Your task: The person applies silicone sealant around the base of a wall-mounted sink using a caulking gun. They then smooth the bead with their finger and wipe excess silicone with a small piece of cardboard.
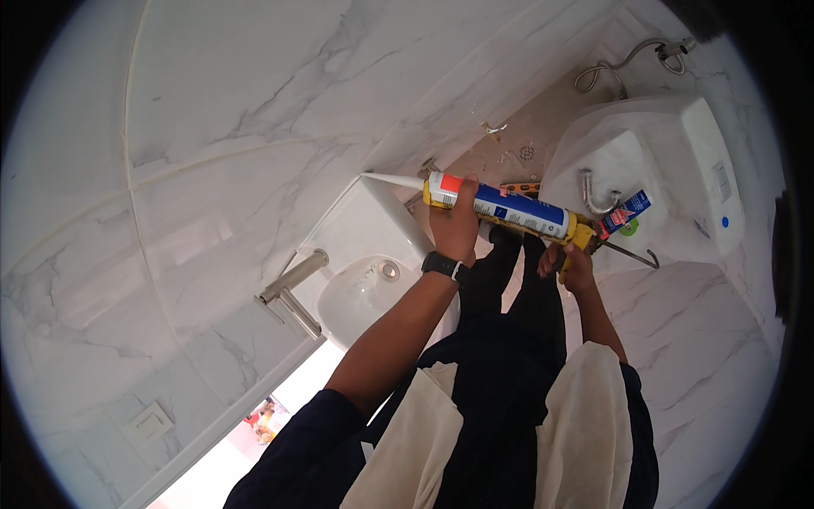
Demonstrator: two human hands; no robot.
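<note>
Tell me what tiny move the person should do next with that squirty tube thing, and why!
Perhaps gently squeeze the caulking gun with the right hand: its nozzle seems to have its tip at the corner of the sink, by the wall, while the left hand supports the front.
</note>
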